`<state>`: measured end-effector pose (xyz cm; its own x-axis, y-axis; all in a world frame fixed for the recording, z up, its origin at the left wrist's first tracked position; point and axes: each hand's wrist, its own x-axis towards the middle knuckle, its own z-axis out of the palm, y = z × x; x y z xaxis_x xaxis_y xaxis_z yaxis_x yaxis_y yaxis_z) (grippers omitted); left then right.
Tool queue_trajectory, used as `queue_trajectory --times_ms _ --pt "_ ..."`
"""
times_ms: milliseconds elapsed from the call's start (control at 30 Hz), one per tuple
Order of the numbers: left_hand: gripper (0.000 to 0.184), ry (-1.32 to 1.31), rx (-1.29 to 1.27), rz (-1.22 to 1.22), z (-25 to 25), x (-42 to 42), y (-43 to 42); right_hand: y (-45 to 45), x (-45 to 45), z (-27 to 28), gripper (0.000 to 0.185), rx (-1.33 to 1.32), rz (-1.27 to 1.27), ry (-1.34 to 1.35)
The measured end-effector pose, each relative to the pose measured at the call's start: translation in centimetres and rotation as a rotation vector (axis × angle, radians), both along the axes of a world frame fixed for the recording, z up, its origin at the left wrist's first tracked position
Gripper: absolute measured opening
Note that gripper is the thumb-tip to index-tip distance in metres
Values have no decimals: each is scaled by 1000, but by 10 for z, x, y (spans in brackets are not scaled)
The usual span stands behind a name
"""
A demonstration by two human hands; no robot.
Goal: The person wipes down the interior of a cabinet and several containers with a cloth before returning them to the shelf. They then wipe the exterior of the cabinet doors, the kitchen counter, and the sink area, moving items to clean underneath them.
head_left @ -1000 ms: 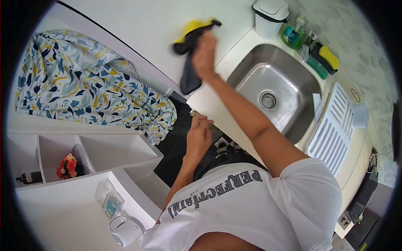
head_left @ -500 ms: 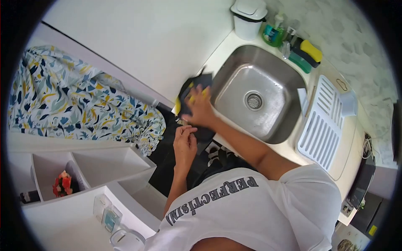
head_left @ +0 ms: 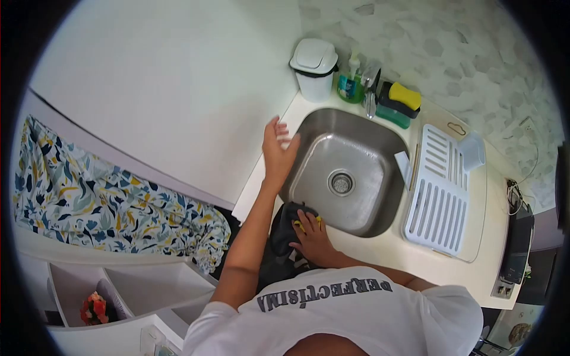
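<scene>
My right hand [head_left: 316,240] rests over a dark fabric item with yellow parts [head_left: 288,228], at the counter's front edge just below the sink. Its fingers curve onto the fabric, and a bit of yellow shows beneath them. What kind of item this is cannot be made out. My left hand [head_left: 280,153] is raised beside the left rim of the steel sink [head_left: 380,178], fingers apart, holding nothing. The sink's drain [head_left: 341,183] is visible in the middle of the basin.
Behind the sink stand a small white bin [head_left: 314,77], a green soap bottle [head_left: 350,88], a faucet [head_left: 371,98] and a yellow sponge [head_left: 405,95] on a holder. To the right lies a white dish rack [head_left: 436,207]. A patterned curtain [head_left: 113,207] and white shelves [head_left: 142,291] are at left.
My left hand has left the dark item and reached up beside the sink. The right hand and the item have moved to the counter's front edge. The camera view has shifted.
</scene>
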<state>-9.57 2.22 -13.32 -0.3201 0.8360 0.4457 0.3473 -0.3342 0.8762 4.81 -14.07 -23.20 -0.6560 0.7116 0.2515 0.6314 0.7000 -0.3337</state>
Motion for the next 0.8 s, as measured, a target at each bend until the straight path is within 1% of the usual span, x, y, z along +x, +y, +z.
queue_trajectory --times_ms 33,100,133,200,233,267,300,333,367,400,433,467,500,533,567,633,700,767,800 --pt "70 -7 39 -4 -4 4 32 3 -2 -2 58 12 -7 4" --pt "93 -33 -2 -15 -10 12 90 12 -7 -6 57 -76 -60 24" --pt "93 -30 4 -21 -18 17 117 18 -10 -3 56 -70 -98 5" --pt "112 69 55 43 -32 26 165 28 -15 -5 52 -103 -137 34" --pt "124 96 70 28 -37 30 182 32 -18 -7 49 -142 -172 59" --pt "128 135 80 73 -39 34 194 38 -19 -10 49 -134 -179 63" --pt "131 174 89 118 -44 36 206 43 -17 -14 44 -184 -192 155" --pt "131 177 93 105 -51 39 215 44 -17 -19 38 -238 -208 250" --pt "133 165 145 156 -59 40 227 44 -18 -22 38 -232 -222 260" --pt "136 150 201 203 -58 40 236 46 -19 -23 36 -286 -287 317" --pt "136 150 214 180 -57 41 244 52 -19 -25 33 -339 -355 374" --pt "135 148 227 193 -54 43 245 62 -18 -26 33 -325 -374 377" --pt "135 146 227 209 -54 44 244 65 -16 -28 31 -382 -426 385" --pt "131 97 210 199 -52 45 245 65 -15 -30 29 -443 -477 392" --pt "131 93 204 187 -53 44 248 71 -12 -31 29 -447 -492 391" --pt "125 131 194 203 -58 39 253 95 -9 -28 24 -538 -596 639" --pt "122 139 180 204 -58 34 243 129 -16 -20 22 -372 -640 964" --pt "120 55 246 159 -44 29 231 167 -11 19 20 -390 -696 1031" --pt "119 23 269 114 -27 26 219 192 -10 21 19 -327 -705 1015"
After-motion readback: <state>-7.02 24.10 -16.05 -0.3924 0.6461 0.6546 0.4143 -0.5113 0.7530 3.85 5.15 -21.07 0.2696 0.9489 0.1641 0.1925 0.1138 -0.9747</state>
